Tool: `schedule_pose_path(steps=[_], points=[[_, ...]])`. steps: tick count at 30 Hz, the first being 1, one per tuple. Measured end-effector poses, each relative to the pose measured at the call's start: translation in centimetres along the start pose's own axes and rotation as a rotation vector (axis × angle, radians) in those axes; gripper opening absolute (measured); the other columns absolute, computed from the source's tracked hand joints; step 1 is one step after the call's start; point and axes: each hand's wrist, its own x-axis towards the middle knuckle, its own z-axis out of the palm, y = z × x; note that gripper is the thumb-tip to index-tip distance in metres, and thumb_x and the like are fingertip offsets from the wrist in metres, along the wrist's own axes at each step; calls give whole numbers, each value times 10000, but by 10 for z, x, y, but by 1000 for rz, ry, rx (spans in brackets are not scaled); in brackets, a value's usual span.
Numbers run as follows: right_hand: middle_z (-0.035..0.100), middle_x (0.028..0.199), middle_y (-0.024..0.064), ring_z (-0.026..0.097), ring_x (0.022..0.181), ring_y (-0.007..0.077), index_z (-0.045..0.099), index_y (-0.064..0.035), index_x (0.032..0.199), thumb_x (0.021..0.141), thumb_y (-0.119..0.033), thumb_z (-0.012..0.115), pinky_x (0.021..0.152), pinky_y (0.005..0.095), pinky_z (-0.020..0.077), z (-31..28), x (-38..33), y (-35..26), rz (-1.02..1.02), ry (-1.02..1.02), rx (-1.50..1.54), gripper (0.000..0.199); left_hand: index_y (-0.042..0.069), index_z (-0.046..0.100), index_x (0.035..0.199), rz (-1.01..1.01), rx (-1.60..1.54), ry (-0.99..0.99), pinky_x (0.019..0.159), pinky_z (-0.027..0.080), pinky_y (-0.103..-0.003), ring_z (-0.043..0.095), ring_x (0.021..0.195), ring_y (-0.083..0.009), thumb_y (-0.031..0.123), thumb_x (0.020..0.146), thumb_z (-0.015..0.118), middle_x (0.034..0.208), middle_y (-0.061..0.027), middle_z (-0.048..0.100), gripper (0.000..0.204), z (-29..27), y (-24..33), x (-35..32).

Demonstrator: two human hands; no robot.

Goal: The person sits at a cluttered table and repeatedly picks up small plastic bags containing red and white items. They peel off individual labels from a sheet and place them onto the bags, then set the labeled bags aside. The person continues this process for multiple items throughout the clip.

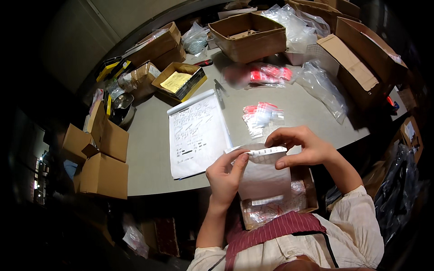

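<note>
My left hand (226, 178) pinches a white sheet of labels (264, 178) at its upper left corner. The sheet's top edge is bent over, showing a row of small dark printed marks. At the upper right of the sheet, my right hand (303, 147) has its thumb and curved fingers apart, the fingertips close to the edge; whether they touch it is unclear. Below the sheet, against my body, is an open cardboard box (311, 189) with small clear bags (271, 212) inside. Just beyond my hands lies a pile of small red-topped zip bags (262, 117).
A clipboard with handwritten paper (192, 135) lies left of the bags. Cardboard boxes (104, 176) stand at the table's left edge. Farther back are a yellow-edged box (181, 83), a large carton (248, 38) and red packets (271, 74). Clear plastic bags (321, 90) and more cartons (368, 58) occupy the right.
</note>
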Motion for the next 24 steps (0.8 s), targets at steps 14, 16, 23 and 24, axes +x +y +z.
schedule_pose_path(steps=[14,16,23,24], points=[[650,990,153,659,915,354,636,-19,1081,851,-50,718,765,409,555,13,1,12,-265,174,-702,246,-48,779,1021,154,84,-13,669,536,-255,690,739,-115,75,927,776,851,-123,771,155,9,-19,10],[578,941,135,619,902,343,585,-27,1026,739,-25,709,764,424,541,17,4,14,-375,213,-897,313,-38,781,1022,164,136,-39,666,538,-261,692,736,-117,86,927,776,853,-128,772,156,11,-19,14],[530,861,106,581,817,290,566,-37,905,727,-82,666,753,371,517,20,9,26,-497,253,-1149,209,-20,785,1041,78,212,-75,680,531,-261,676,725,-104,148,941,766,877,-120,784,196,10,-18,22],[527,855,100,581,814,280,567,-40,897,727,-92,660,748,367,516,20,10,28,-520,260,-1169,200,-20,785,1045,55,198,-86,682,528,-259,668,727,-98,151,942,765,874,-114,784,201,9,-20,24]])
